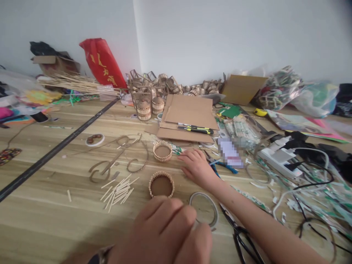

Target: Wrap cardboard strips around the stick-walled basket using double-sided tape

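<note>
Head view: a person works at a cluttered wooden table (41, 212) strewn with craft supplies. The right hand (196, 167), at centre frame, lies palm down on the tabletop with its fingers stretched out and loosely together, gripping nothing; its fingertips point at the farther stick-walled basket (162, 151), just beside it but not touching. The left hand (170, 231) fills the bottom centre, blurred and close to the lens, its fingers folded together – whether it holds anything cannot be told. Just above its knuckles sits the nearer basket (161, 184), a round cardboard base ringed with short sticks. A tape ring (204, 208) lies between the two hands, black scissors (242, 238) at lower right under the forearm. Loose sticks (118, 190) are scattered left of the nearer basket. Behind them – cardboard sheets (189, 117) bearing utility knives (195, 128), and a red bag (103, 62) at upper left.
</note>
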Available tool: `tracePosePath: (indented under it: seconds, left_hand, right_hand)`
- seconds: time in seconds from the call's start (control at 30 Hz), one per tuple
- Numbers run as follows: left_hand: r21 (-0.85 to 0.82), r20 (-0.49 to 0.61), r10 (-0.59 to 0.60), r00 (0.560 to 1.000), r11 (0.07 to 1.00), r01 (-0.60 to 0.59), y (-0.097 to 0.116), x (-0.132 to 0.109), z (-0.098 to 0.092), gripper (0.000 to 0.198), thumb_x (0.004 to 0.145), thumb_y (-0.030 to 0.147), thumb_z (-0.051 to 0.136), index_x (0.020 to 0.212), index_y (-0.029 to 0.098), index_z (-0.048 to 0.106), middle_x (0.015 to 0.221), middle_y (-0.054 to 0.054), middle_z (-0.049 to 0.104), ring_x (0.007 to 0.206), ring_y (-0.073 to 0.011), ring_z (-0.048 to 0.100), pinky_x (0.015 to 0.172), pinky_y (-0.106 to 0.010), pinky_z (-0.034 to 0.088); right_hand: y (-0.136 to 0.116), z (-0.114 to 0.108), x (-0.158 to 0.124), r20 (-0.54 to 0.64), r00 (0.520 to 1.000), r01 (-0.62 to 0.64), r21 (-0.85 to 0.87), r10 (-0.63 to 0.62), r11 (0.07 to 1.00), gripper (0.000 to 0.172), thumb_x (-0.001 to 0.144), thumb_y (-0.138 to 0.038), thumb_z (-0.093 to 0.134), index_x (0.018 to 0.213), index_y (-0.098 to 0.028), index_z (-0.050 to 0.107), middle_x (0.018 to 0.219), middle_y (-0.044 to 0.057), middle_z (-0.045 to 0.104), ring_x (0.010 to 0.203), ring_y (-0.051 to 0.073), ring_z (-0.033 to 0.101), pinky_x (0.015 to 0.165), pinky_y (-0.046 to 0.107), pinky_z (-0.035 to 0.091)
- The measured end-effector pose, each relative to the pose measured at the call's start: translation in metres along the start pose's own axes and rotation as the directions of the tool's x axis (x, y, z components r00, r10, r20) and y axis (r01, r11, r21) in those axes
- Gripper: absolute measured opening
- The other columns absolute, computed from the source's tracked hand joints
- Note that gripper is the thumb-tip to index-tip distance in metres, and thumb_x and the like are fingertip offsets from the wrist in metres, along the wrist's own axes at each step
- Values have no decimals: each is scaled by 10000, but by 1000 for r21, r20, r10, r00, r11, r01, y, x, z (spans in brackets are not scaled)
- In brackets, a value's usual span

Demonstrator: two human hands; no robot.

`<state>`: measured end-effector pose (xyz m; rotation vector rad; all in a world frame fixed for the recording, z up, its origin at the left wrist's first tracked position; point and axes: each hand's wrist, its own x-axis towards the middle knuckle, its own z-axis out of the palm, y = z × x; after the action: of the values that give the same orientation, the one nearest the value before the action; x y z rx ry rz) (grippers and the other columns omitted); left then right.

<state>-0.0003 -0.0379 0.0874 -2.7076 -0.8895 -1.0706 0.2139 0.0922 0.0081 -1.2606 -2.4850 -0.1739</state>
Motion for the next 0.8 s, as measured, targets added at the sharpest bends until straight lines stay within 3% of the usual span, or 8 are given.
tracePosePath:
  seconds: [0.1, 0.17, 0.3, 0.4, 0.47, 0.6, 0.67, 0.8]
  left_hand:
    - [163, 136, -65, 989, 986, 42, -12, -1, 29, 126, 926, 203, 564, 1014, 149, 637, 917, -66, 718, 860, -243, 663, 740, -391, 556]
    - [291, 286, -174, 942, 953, 88, -23, -15, 47, 259, 913, 207, 595, 1159, 128, 621, 1062, -104, 710, 997, -286, 651, 844, -449, 542]
    - [404, 382, -301, 874, 905, 135, -44, -48, 69, 306, 926, 126, 572, 1229, 146, 612, 1076, -113, 707, 1058, -288, 628, 897, -462, 505]
    - [388, 430, -321, 844, 910, 148, -54, -58, 77, 176, 931, 110, 567, 1060, 163, 675, 932, -83, 717, 1007, -269, 631, 914, -457, 486]
    - [359, 465, -293, 835, 925, 125, -56, -57, 80, 122, 930, 112, 573, 964, 162, 679, 907, -76, 714, 995, -267, 626, 933, -472, 474]
    - [314, 507, -251, 825, 945, 95, -57, -45, 82, 114, 928, 102, 565, 915, 159, 662, 905, -71, 710, 997, -272, 613, 960, -498, 457]
    - [294, 531, -257, 808, 950, 109, -58, -37, 81, 129, 933, 95, 548, 923, 163, 657, 926, -70, 710, 999, -274, 610, 960, -503, 460]
    - [273, 537, -260, 802, 954, 126, -60, -28, 83, 196, 938, 79, 517, 1009, 183, 667, 977, -59, 712, 985, -264, 620, 958, -494, 476]
  right_hand:
    - [-8, 18, 34, 53, 998, 48, -52, -45, 997, 302, 907, -168, 583, 1201, -195, 649, 1253, 129, 665, 1219, 277, 533, 1120, 491, 311]
    - [-14, 29, 51, 91, 994, 76, -79, -68, 994, 261, 919, -135, 555, 1148, -180, 672, 1267, 143, 654, 1270, 283, 499, 1147, 511, 280]
    - [-24, 40, 66, 149, 983, 123, -107, -106, 987, 198, 925, -106, 549, 1015, -172, 712, 1187, 135, 684, 1314, 277, 468, 1182, 530, 231]
    - [-31, 41, 68, 173, 978, 141, -120, -119, 983, 144, 929, -156, 592, 1005, -169, 714, 1143, 127, 693, 1303, 278, 485, 1179, 540, 246]
    - [-31, 43, 69, 182, 978, 131, -134, -105, 982, 145, 939, -223, 617, 1045, -167, 698, 1166, 107, 683, 1248, 273, 539, 1125, 548, 340]
    - [-23, 48, 76, 156, 987, 60, -152, -36, 987, 304, 961, -340, 606, 1225, -191, 617, 1292, 88, 617, 1110, 238, 625, 941, 476, 525]
    - [-19, 47, 77, 126, 992, 32, -142, -14, 989, 306, 960, -346, 606, 1222, -190, 619, 1300, 92, 614, 1134, 246, 613, 963, 489, 510]
    - [-8, 35, 64, 63, 998, 13, -97, -7, 995, 228, 933, -336, 633, 1114, -205, 678, 1301, 99, 635, 1282, 280, 511, 1137, 556, 308]
